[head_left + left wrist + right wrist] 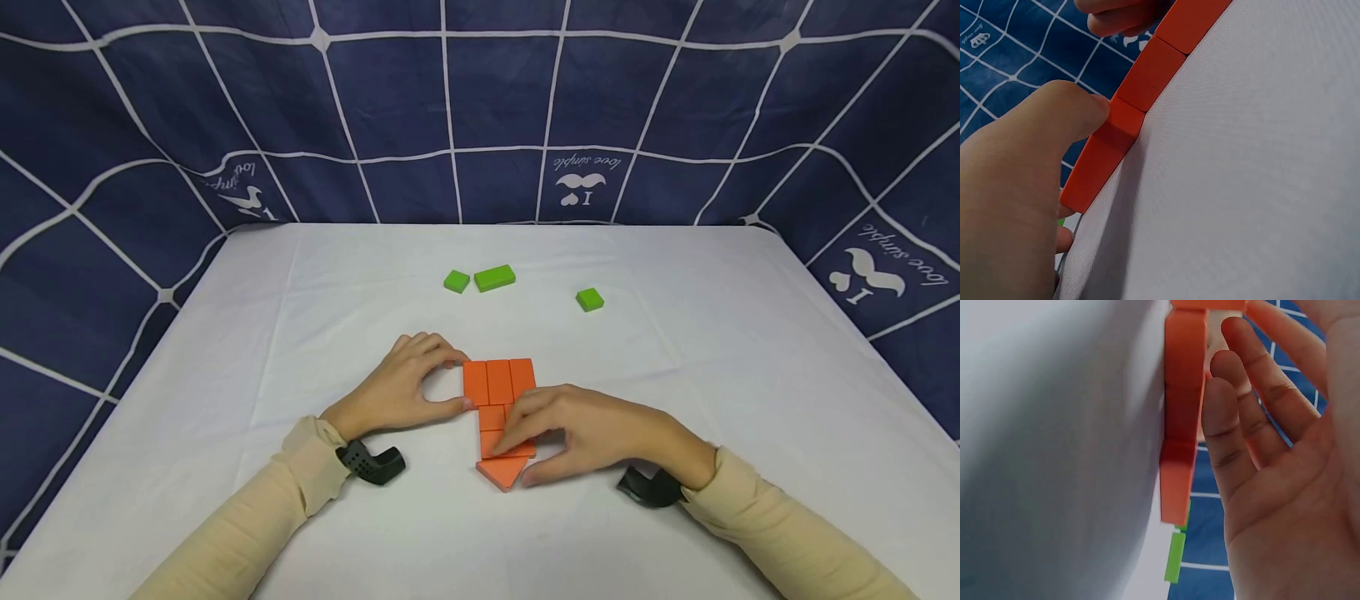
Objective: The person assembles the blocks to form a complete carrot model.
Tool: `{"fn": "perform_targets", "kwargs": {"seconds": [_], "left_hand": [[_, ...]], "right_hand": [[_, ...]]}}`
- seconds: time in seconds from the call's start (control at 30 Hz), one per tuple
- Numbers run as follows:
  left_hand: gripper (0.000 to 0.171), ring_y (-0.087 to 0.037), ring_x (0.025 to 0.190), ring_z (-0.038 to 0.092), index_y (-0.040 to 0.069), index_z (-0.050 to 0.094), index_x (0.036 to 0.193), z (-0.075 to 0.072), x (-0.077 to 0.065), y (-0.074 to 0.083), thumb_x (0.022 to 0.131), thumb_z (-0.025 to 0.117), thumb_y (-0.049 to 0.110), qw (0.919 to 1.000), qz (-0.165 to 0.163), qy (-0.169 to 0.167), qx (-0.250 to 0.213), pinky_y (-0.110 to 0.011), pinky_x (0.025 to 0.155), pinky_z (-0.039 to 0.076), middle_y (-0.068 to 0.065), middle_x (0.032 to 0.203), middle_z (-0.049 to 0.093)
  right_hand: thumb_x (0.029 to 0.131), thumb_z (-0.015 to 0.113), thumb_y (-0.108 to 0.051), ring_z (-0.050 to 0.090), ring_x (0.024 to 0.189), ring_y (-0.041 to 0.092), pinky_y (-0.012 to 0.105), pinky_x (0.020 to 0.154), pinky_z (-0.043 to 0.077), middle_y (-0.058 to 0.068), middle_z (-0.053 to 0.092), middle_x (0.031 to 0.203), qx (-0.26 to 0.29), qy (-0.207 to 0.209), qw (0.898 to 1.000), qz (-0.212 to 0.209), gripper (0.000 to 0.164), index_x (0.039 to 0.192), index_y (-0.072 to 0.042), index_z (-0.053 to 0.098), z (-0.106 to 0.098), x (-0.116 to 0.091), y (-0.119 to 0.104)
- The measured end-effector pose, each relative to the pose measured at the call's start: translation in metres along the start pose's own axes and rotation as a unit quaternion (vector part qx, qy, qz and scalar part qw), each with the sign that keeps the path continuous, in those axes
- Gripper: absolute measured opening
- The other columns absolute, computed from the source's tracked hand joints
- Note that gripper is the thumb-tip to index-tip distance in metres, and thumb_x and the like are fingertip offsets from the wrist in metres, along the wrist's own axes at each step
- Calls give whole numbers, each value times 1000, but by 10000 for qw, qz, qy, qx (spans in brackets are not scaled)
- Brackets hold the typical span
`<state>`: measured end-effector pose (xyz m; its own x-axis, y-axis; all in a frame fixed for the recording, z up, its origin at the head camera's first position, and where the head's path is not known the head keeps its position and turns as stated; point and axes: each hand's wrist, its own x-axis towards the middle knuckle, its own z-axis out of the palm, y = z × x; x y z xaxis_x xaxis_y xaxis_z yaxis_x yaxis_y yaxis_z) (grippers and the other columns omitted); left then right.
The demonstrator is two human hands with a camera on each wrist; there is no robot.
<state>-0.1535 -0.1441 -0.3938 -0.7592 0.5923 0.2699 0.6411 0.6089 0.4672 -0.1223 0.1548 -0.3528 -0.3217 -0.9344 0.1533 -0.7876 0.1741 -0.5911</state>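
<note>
On the table, orange blocks lie flat together, with three upright oblong blocks side by side along the far edge. My left hand [408, 379] pinches the leftmost oblong block [475, 383] lengthwise, the thumb [1085, 112] at its near corner and fingers at its far end. Over the middle blocks is my right hand [585, 425], its fingertips on the near crosswise block [491, 442] and partly hiding it. Its thumb lies beside the right edge of an orange triangle block [501, 472], whose point faces me. A smaller orange block [492, 417] sits under the upper row.
Beyond the orange blocks lie a small green block [457, 282], a longer green block [495, 278] and another small green block [590, 300] farther right. A white cloth [360, 533] covers the table. A dark blue checked curtain [390, 100] hangs around the back and sides.
</note>
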Motion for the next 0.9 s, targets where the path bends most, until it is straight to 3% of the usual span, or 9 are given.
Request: {"fn": "perform_targets", "kwargs": {"seconds": [0.33, 0.9], "left_hand": [[53, -8, 106, 51, 21, 69, 124, 1, 1, 0, 84, 77, 54, 10000, -18, -9, -12, -37, 93, 35, 11, 107, 59], [53, -8, 106, 51, 21, 69, 125, 2, 1, -1, 84, 78, 54, 10000, -3, 8, -30, -37, 92, 35, 11, 107, 58]], "right_hand": [[95, 76, -31, 61, 102, -1, 21, 91, 51, -17, 70, 108, 14, -22, 10000, -78, 21, 114, -24, 80, 1, 2, -2], [94, 77, -29, 61, 100, 0, 23, 90, 50, -16, 70, 106, -106, 10, 9999, -74, 19, 113, -26, 77, 0, 2, -1]]}}
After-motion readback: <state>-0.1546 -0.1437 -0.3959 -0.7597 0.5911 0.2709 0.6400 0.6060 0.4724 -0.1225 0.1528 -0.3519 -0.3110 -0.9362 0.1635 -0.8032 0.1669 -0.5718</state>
